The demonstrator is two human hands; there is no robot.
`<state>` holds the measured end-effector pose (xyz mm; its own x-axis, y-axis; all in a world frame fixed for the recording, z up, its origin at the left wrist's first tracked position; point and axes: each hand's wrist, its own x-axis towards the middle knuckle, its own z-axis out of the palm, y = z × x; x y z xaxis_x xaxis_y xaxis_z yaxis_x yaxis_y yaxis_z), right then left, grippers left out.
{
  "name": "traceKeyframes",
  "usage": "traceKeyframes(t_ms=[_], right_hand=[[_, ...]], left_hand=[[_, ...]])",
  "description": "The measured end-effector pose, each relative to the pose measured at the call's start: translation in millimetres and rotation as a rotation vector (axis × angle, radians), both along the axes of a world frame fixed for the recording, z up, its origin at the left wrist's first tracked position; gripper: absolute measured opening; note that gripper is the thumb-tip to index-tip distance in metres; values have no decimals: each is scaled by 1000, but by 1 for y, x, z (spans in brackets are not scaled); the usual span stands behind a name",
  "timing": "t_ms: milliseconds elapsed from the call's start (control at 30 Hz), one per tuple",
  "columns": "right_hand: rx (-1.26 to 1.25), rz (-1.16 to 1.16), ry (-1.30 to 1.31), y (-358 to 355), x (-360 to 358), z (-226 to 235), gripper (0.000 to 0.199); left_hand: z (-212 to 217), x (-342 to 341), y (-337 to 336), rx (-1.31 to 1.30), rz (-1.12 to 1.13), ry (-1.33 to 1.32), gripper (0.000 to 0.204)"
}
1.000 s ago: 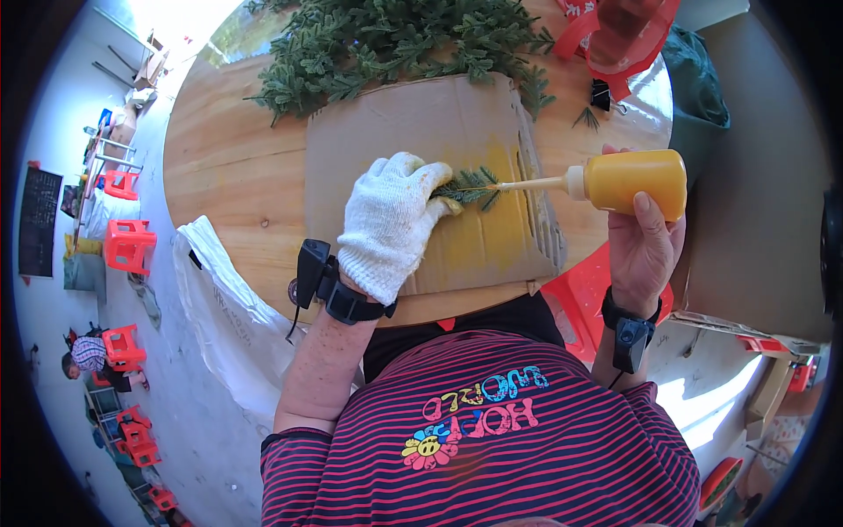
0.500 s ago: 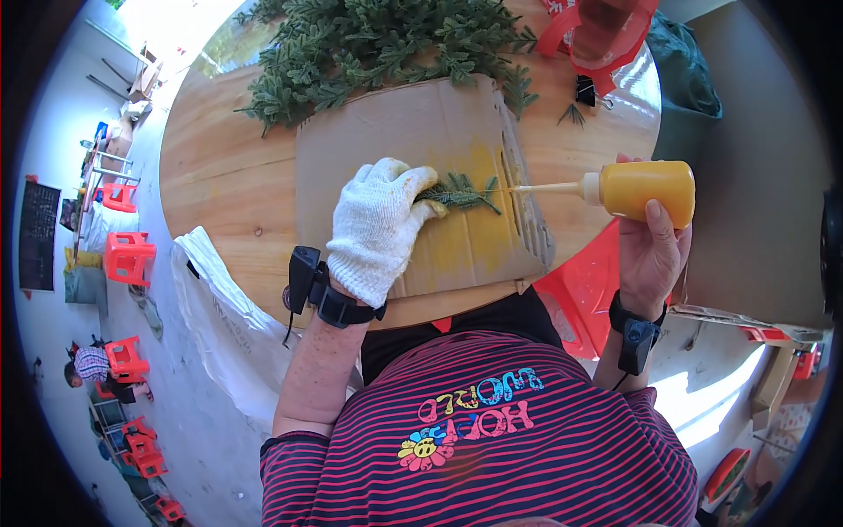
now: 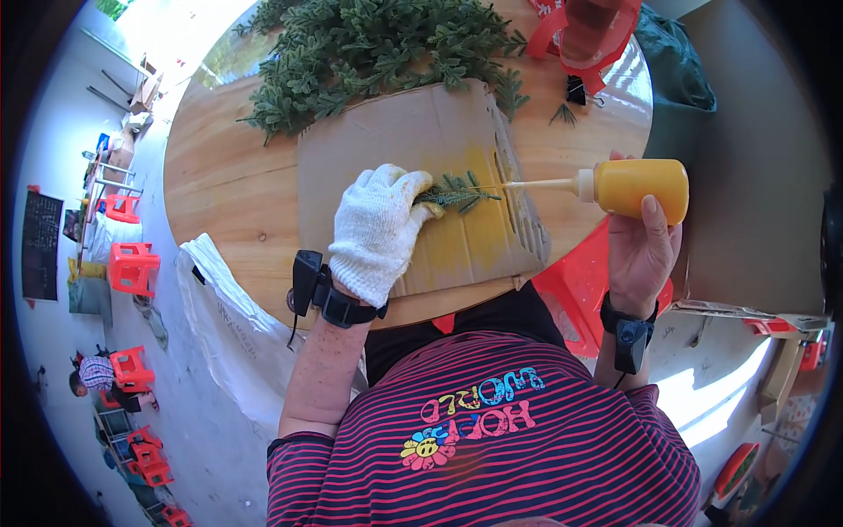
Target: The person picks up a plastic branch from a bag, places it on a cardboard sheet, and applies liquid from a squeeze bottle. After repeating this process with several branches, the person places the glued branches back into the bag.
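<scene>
A white knit glove covers my left hand [image 3: 379,230], which pinches a small green fir sprig [image 3: 460,191] with its tips pointing right. Beneath the sprig lies a flat cardboard sheet [image 3: 360,158], stained yellow around the middle and right. My bare right hand [image 3: 648,246] is wrapped round a squeeze bottle [image 3: 645,189] of yellow liquid, tilted on its side. Its long thin nozzle [image 3: 540,184] points left, with the end just right of the sprig's tips. A fine yellow thread seems to run between them.
A heap of fir sprigs [image 3: 369,57] covers the round wooden table's [image 3: 219,193] far side. At the far right are a red bag [image 3: 597,35] and a black binder clip [image 3: 576,90]. A large cardboard box [image 3: 755,176] stands right, a red stool [image 3: 580,285] below the table edge.
The sprig has turned slightly in my left fingers, its tips now more level. My right hand and the bottle have shifted a little left, keeping the nozzle near the sprig.
</scene>
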<state>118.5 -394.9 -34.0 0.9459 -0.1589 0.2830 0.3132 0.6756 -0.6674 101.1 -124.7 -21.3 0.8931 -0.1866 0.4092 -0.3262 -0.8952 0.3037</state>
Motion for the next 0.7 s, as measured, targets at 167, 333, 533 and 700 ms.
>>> traceKeyframes(t_ms=[167, 333, 533, 700], right_hand=[[-9, 18, 31, 2, -5, -2, 37], [-34, 9, 23, -6, -8, -8, 37], [-38, -8, 42, -20, -12, -15, 38], [-43, -46, 34, -32, -13, -14, 37]], left_hand=[[-1, 0, 0, 3, 8, 5, 27], [-1, 0, 0, 3, 16, 0, 25], [-1, 0, -1, 10, 7, -2, 25], [0, -1, -1, 10, -6, -4, 25]])
